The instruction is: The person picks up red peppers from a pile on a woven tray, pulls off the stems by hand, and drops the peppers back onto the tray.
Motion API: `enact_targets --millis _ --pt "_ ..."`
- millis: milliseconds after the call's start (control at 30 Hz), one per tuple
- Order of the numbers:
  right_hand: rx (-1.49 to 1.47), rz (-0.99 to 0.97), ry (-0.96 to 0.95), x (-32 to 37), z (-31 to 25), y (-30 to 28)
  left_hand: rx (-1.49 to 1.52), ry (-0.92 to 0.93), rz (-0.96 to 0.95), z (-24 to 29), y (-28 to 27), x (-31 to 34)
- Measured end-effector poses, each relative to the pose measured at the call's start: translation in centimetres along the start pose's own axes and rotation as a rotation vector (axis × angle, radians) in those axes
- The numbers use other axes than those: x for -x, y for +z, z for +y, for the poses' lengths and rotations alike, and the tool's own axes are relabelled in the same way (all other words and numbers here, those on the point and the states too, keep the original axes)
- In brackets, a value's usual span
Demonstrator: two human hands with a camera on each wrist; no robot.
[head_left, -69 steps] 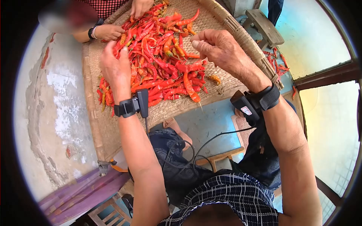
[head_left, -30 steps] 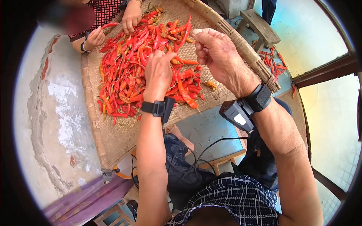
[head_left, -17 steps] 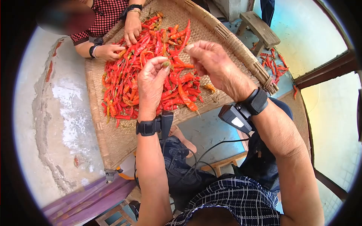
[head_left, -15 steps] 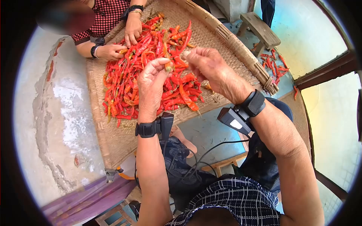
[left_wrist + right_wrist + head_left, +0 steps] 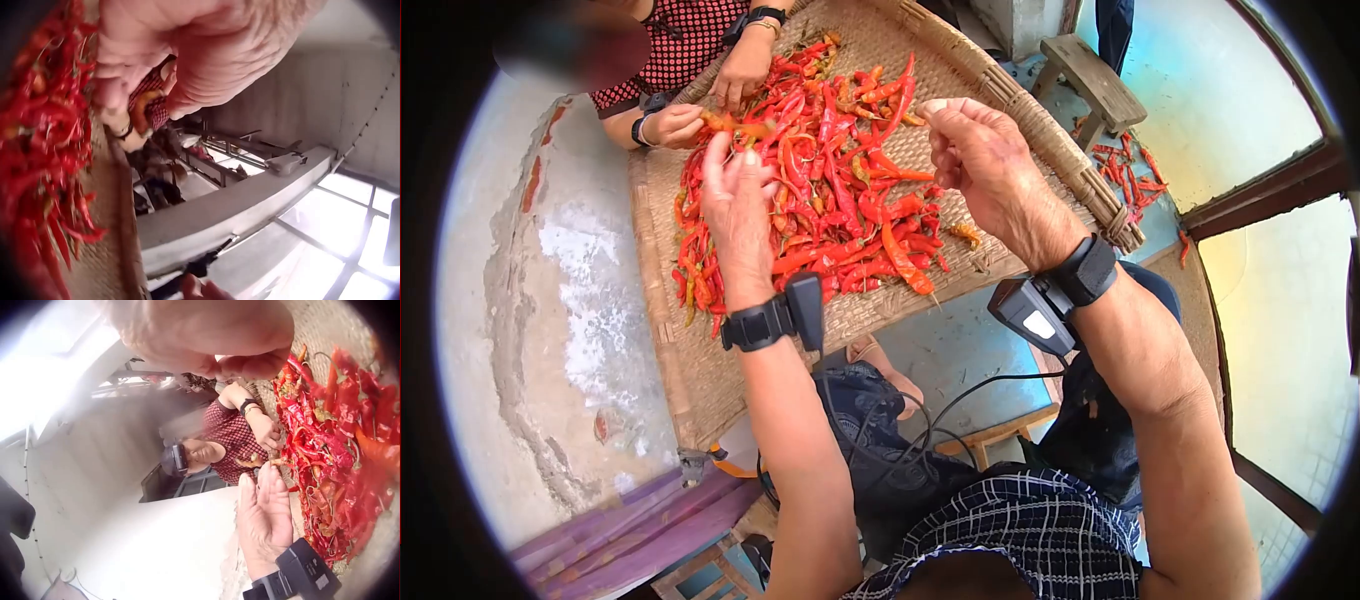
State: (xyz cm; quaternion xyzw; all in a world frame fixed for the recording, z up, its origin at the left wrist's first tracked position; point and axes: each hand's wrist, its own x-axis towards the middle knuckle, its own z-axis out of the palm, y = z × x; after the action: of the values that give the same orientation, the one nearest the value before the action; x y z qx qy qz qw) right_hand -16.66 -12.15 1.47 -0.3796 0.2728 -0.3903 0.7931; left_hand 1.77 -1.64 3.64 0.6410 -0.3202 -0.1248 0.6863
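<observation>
Red and orange chili peppers [image 5: 820, 210] lie heaped on a woven bamboo tray [image 5: 700, 385]. Over the heap's left side, my left hand [image 5: 738, 205] is open, fingers and thumb spread apart. Just beyond its fingertips is an orange-yellow chili pepper [image 5: 745, 128], blurred in the head view; the left wrist view shows this chili pepper [image 5: 145, 106] past the thumb. My right hand [image 5: 990, 160] is above the tray's right part, fingers curled and thumb against the index finger, with nothing visible between them.
Another person's hands [image 5: 743, 75] work at the tray's far left corner. A wooden bench [image 5: 1090, 80] stands beyond the tray's right rim, with more chilies [image 5: 1128, 180] on the floor. A wall [image 5: 550, 290] runs along the left. Cables [image 5: 930, 400] hang over my lap.
My left hand, which pinched an orange-yellow chili with a greenish stem end half a second ago, has swung left and let it go. My right hand has moved up and right, away from it.
</observation>
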Motion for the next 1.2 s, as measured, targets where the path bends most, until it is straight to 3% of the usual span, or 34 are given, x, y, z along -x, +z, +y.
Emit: enact_targets --millis 33,67,133,167,200,300,367,400,467,500,533,600,733,800,867,933,1000,1067,1200 --pt "0.008 -0.021 -0.018 0.1 -0.2 -0.2 -0.248 0.138 0.106 -1.3 -0.4 -1.3" --pt "0.017 -0.040 -0.038 0.1 -0.4 -0.4 -0.245 0.138 0.100 -2.8 -1.0 -1.6" --pt "0.023 -0.028 -0.057 0.2 -0.4 -0.4 -0.814 0.418 -0.277 -2.9 -0.3 -0.7" --pt "0.021 -0.013 -0.068 0.2 -0.4 -0.4 -0.910 0.427 -0.423 -3.2 0.6 0.1" --pt "0.020 0.002 -0.079 0.3 -0.4 -0.4 -0.936 0.630 -0.481 -4.0 1.6 0.7" --pt "0.043 -0.025 -0.079 0.7 -1.1 -0.4 -1.063 0.646 -0.515 -5.4 3.6 1.6" --pt "0.095 -0.065 -0.146 0.6 -1.0 -0.6 -1.149 0.443 -0.514 -5.2 4.0 1.5" --pt "0.091 -0.062 -0.151 0.5 -1.1 -0.7 -1.150 0.450 -0.517 -4.8 4.2 1.4" --pt "0.169 -0.088 -0.139 0.4 -1.2 -0.7 -0.887 0.090 -0.425 -3.7 4.2 1.3" --pt "0.207 -0.096 -0.140 0.2 -1.1 -0.8 -0.707 0.030 -0.454 -3.4 3.8 1.2" --pt "0.200 -0.091 -0.141 0.2 -0.9 -0.8 -0.713 0.033 -0.459 -3.3 3.5 1.4" --pt "0.194 -0.124 -0.127 0.2 -0.4 -0.7 -0.260 -0.053 -0.460 -2.4 2.9 2.3" --pt "0.362 -0.112 0.038 0.5 0.3 -0.2 -0.044 -0.118 -0.504 -0.3 2.9 4.2" --pt "0.388 -0.282 0.123 0.7 0.9 0.1 0.005 -0.176 -0.567 0.4 3.7 5.1" --pt "0.423 -0.268 0.071 0.5 1.9 0.3 -0.001 -0.152 -0.579 -0.1 3.7 5.2" --pt "0.509 -0.169 -0.111 0.3 2.3 0.6 -0.062 -0.146 -0.568 -0.5 3.2 4.8" --pt "0.383 -0.171 -0.146 0.1 2.4 1.0 -0.119 -0.138 -0.560 -0.5 2.6 4.3" --pt "0.276 -0.078 -0.129 0.0 1.8 1.1 -0.110 -0.162 -0.473 -0.2 1.3 3.2" --pt "0.336 -0.123 -0.097 0.4 0.5 0.7 0.294 0.005 0.027 -1.1 -1.9 -1.4"
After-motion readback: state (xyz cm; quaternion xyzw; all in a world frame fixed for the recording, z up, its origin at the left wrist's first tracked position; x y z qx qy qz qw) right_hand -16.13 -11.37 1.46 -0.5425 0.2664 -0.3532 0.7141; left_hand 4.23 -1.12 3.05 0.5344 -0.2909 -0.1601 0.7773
